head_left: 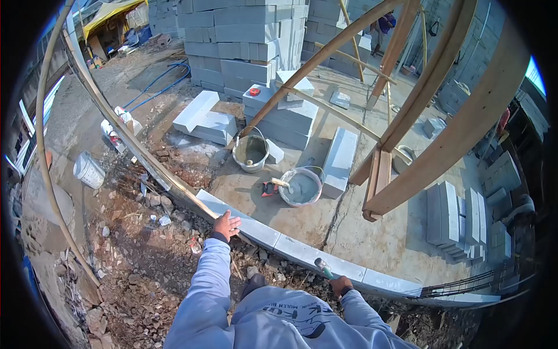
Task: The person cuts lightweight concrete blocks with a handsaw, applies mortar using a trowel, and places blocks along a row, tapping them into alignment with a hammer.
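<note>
My left hand (226,225) is open, fingers apart, at the near edge of a row of pale grey blocks (256,230) laid end to end. It looks to be resting on the block there, beside a long wooden pole. In my right hand (340,285) is a hammer (325,269) with a green handle, its rounded metal head over the top of the row. Beyond the row stands a bucket of wet grey mortar (303,187) with a wooden-handled tool (280,182) at its rim. A red and black tool (269,189) lies beside it.
A second bucket (251,154) stands near loose blocks (204,116). Tall block stacks (229,41) rise behind. A wooden frame (442,157) leans across the right. Rubble (157,262) covers the ground at left; rebar (459,286) sticks out at right. A person (385,24) is far back.
</note>
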`<state>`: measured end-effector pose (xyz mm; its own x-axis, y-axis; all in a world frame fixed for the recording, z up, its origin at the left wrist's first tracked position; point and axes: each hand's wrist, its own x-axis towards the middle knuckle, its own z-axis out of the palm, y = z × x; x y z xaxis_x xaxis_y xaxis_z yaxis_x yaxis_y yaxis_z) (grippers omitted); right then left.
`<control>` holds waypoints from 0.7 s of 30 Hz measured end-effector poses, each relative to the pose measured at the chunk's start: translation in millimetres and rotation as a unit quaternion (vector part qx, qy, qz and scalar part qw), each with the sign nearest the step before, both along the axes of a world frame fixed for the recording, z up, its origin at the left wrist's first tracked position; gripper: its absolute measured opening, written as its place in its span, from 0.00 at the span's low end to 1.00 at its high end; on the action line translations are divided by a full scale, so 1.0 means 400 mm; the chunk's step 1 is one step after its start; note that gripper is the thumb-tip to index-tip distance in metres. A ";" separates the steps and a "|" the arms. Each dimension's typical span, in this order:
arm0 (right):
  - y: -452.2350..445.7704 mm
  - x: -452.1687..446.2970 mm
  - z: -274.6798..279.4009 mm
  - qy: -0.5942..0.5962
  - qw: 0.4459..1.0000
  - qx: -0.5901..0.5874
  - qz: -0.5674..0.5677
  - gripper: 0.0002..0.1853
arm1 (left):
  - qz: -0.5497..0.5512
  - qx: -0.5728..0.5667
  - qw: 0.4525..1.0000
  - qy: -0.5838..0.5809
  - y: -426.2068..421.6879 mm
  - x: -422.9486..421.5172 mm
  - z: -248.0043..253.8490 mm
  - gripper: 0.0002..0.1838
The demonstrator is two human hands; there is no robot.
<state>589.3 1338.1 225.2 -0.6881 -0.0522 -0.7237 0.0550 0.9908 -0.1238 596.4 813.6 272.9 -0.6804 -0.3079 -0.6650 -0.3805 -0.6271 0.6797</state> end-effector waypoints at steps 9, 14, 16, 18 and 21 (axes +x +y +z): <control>-0.277 -0.127 0.179 0.035 0.939 -0.209 -0.273 0.18 | -0.009 0.175 0.983 -0.055 -0.226 -0.025 -0.210 0.27; -0.380 -0.161 0.339 0.105 0.879 -0.299 -0.358 0.17 | -0.011 0.147 0.986 -0.073 -0.286 -0.058 -0.214 0.22; -0.396 -0.183 0.375 0.132 0.864 -0.329 -0.357 0.17 | -0.059 0.184 0.980 -0.048 -0.278 -0.059 -0.182 0.22; -0.402 -0.207 0.414 0.151 0.853 -0.344 -0.364 0.16 | -0.086 0.167 0.981 -0.044 -0.238 -0.063 -0.155 0.25; -0.411 -0.255 0.454 0.167 0.845 -0.336 -0.381 0.15 | -0.062 0.169 0.983 -0.036 -0.193 -0.048 -0.100 0.27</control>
